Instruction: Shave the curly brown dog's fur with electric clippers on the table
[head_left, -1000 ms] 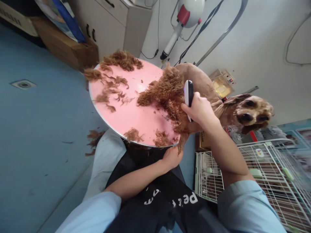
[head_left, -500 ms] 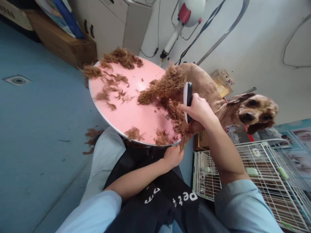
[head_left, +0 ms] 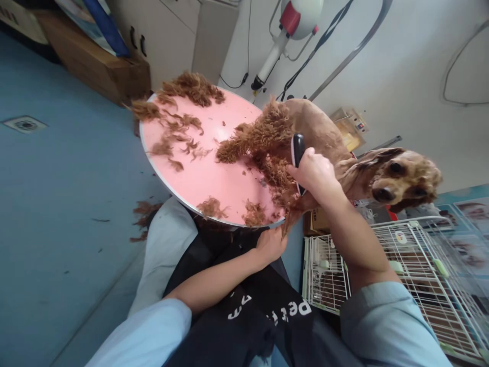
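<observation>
A brown curly dog (head_left: 324,137) lies on a round pink grooming table (head_left: 214,178), its head (head_left: 401,176) hanging off the right side. My right hand (head_left: 317,176) is closed round a black and white clipper (head_left: 297,150), pressed against the dog's flank and curly hind leg. My left hand (head_left: 270,244) is curled at the table's near edge, holding a dangling furry paw (head_left: 286,224). Cut tufts of brown fur (head_left: 191,89) lie scattered over the tabletop.
A white wire cage (head_left: 385,275) stands at the right. More clipped fur (head_left: 143,216) lies on the blue floor. A stand dryer (head_left: 286,35) and cables are behind the table, with white cabinets (head_left: 171,35) and a cardboard box (head_left: 95,66) at the back left.
The dog's head has turned slightly down and right. My right hand with the clipper has shifted a little along the dog's side. My left hand stays at the table edge.
</observation>
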The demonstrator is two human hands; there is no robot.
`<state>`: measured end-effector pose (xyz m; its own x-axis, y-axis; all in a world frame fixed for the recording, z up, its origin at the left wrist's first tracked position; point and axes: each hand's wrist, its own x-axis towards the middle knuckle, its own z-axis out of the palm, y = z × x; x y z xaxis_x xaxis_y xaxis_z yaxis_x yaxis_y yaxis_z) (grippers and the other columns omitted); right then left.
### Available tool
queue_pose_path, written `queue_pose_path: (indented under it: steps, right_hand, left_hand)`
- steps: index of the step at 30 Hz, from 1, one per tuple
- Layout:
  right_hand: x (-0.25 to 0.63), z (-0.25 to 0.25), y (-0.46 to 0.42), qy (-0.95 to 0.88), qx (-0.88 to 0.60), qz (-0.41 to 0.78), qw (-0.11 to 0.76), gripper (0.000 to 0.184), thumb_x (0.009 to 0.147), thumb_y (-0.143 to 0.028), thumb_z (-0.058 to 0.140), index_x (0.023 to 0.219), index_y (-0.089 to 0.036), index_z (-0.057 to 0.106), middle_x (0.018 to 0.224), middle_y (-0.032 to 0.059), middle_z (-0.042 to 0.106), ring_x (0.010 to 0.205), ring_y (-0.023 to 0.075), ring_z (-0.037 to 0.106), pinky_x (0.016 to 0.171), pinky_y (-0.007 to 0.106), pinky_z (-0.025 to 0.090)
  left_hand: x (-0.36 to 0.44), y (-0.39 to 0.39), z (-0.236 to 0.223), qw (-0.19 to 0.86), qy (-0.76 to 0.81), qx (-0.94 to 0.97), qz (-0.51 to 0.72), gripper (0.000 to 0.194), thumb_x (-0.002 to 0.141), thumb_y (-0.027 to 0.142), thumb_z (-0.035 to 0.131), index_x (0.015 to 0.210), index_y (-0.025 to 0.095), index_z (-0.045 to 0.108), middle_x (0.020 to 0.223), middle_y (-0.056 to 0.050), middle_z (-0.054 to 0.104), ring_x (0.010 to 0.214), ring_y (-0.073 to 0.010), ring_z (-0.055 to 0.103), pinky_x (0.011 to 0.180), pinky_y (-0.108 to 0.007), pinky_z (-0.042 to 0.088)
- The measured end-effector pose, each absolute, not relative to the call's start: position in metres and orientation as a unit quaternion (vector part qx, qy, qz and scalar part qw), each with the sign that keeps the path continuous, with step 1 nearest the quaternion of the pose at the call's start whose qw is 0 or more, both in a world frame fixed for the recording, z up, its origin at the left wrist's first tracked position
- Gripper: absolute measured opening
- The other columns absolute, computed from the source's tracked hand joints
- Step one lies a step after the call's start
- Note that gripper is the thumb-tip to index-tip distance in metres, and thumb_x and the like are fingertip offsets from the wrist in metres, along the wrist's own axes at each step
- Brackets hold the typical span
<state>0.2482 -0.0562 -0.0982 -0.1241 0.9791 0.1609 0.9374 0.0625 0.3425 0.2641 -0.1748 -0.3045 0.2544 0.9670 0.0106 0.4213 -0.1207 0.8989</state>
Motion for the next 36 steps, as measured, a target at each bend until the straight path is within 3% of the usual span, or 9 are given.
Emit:
queue_pose_path:
  steps: [3, 9, 15, 27, 31, 36]
  right_hand:
    - [0.247, -0.104, -0.058, 0.761, 0.626, 0.116, 0.123, 0.054, 0.083, -0.046, 0.067, 0.116, -0.005, 0.058, 0.11, 0.0281, 0.07, 0.106, 0.0375, 0.069, 0.09, 0.043, 0.053]
    - [0.248, -0.097, -0.058, 0.733, 0.657, 0.165, 0.067, 0.058, 0.085, -0.047, 0.063, 0.121, -0.003, 0.054, 0.109, 0.0301, 0.07, 0.106, 0.0403, 0.07, 0.089, 0.048, 0.053]
    - [0.247, -0.109, -0.06, 0.762, 0.624, 0.1, 0.139, 0.056, 0.084, -0.043, 0.063, 0.12, -0.001, 0.058, 0.116, 0.0295, 0.069, 0.111, 0.0384, 0.068, 0.093, 0.042, 0.053]
    - [0.242, -0.117, -0.06, 0.81, 0.552, 0.004, 0.197, 0.045, 0.08, -0.048, 0.066, 0.109, -0.014, 0.061, 0.113, 0.0198, 0.072, 0.099, 0.0316, 0.071, 0.077, 0.035, 0.053]
    - [0.238, -0.118, -0.063, 0.823, 0.543, 0.026, 0.165, 0.044, 0.083, -0.046, 0.06, 0.112, -0.013, 0.056, 0.112, 0.0197, 0.071, 0.096, 0.031, 0.07, 0.076, 0.035, 0.051]
    - [0.237, -0.112, -0.067, 0.859, 0.467, -0.015, 0.21, 0.036, 0.08, -0.047, 0.063, 0.1, -0.018, 0.057, 0.103, 0.0144, 0.071, 0.089, 0.0283, 0.068, 0.072, 0.033, 0.047]
  left_hand:
    - [0.264, -0.176, -0.305, 0.419, 0.514, 0.676, 0.322, 0.041, 0.098, 0.025, 0.042, 0.132, 0.012, 0.061, 0.106, -0.018, 0.075, 0.096, -0.033, 0.073, 0.083, -0.04, 0.054]
    - [0.265, -0.178, -0.309, 0.418, 0.513, 0.67, 0.337, 0.041, 0.097, 0.024, 0.042, 0.132, 0.013, 0.06, 0.103, -0.017, 0.075, 0.093, -0.0306, 0.073, 0.083, -0.038, 0.053]
    - [0.267, -0.181, -0.314, 0.429, 0.512, 0.653, 0.357, 0.037, 0.095, 0.024, 0.045, 0.125, 0.012, 0.064, 0.098, -0.017, 0.075, 0.089, -0.0293, 0.072, 0.081, -0.036, 0.052]
    - [0.26, -0.184, -0.308, 0.475, 0.502, 0.626, 0.361, 0.033, 0.094, 0.025, 0.047, 0.119, 0.013, 0.066, 0.096, -0.016, 0.075, 0.092, -0.031, 0.073, 0.083, -0.038, 0.052]
    - [0.257, -0.186, -0.304, 0.509, 0.471, 0.584, 0.423, 0.031, 0.089, 0.02, 0.051, 0.115, 0.015, 0.067, 0.094, -0.012, 0.075, 0.091, -0.0273, 0.071, 0.086, -0.036, 0.052]
    - [0.252, -0.179, -0.284, 0.552, 0.409, 0.534, 0.493, 0.027, 0.084, 0.017, 0.052, 0.106, 0.016, 0.067, 0.088, -0.007, 0.072, 0.084, -0.0222, 0.067, 0.082, -0.033, 0.051]
